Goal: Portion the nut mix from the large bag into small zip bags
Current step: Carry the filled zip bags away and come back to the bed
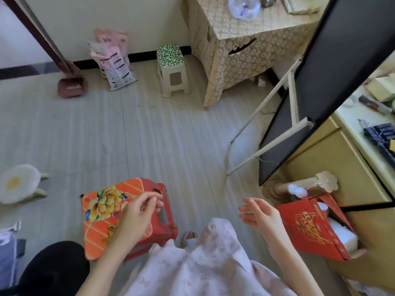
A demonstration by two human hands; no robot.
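— Do we find the nut mix or the small zip bags anywhere in view?

— We do not. Neither shows near the hands. Pink and white printed bags (113,60) lean against the far wall, well apart from us; whether any holds nuts, we cannot tell.

— State of the hands?

— The left hand (136,212) hovers over the red stool (119,212), fingers loosely curled, thumb and forefinger close together. We see nothing between them, though motion blur leaves that uncertain. The right hand (259,214) is released, fingers straight, palm facing inward, grasping nothing, just beside the red box (310,227).

— Which relation governs the coming move?

— We judge portioning has not begun. If the far bags are the supply, they lie ahead and to the left, so the left hand is nearer, and a walk is needed.
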